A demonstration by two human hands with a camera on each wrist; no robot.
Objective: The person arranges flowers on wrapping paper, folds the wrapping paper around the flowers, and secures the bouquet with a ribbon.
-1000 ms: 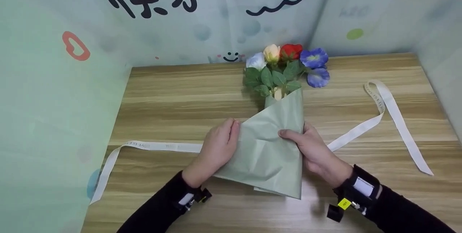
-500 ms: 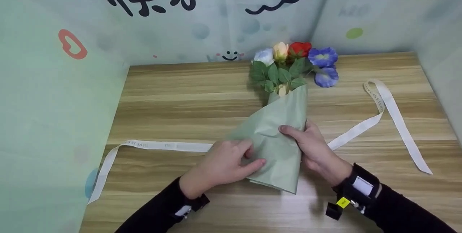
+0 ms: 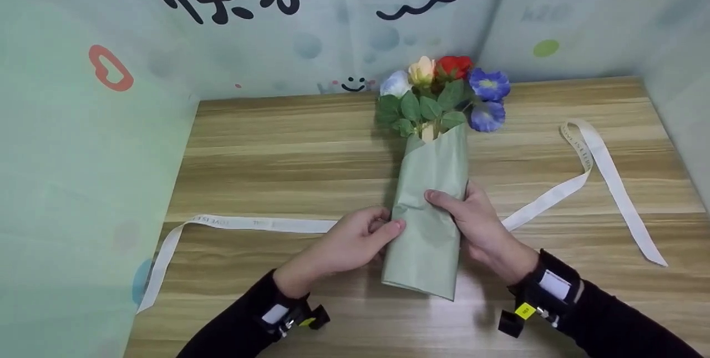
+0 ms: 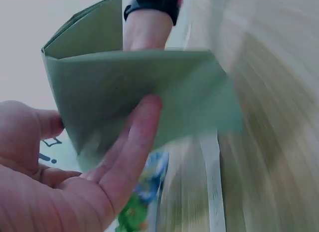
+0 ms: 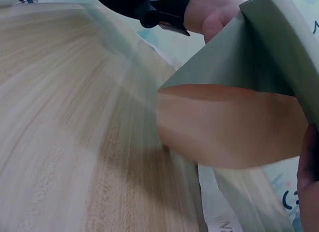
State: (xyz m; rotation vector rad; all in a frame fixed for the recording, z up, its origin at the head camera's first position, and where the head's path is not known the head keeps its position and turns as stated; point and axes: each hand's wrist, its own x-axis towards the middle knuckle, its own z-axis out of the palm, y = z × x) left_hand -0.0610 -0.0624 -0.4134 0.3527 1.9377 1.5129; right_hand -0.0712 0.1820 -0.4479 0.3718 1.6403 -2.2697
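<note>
A bouquet of artificial-looking flowers (image 3: 435,77), white-blue, cream, red and violet with green leaves, lies wrapped in pale green wrapping paper (image 3: 430,169). My right hand (image 3: 485,225) grips the wrapped bouquet at its right side, thumb across the front and fingers behind. At the lower left edge, my left hand (image 3: 349,241) holds the wrapping paper, thumb on the front. In the left wrist view, fingers (image 4: 134,137) lie against a paper panel (image 4: 99,87) that sticks out to the right. A brownish paper face (image 5: 229,124) hangs in the right wrist view. The stems are hidden inside.
A white printed ribbon (image 3: 260,223) runs out to the left on the wooden table (image 3: 266,169). On the right, ribbon (image 3: 610,180) loops back towards the front; its middle passes beneath the bouquet. A printed cloth backdrop (image 3: 310,64) stands behind and at both sides.
My left hand has moved right, folding the left flap of wrapping paper round, so the wrap is now a narrow sleeve. My right hand keeps its grip in nearly the same place.
</note>
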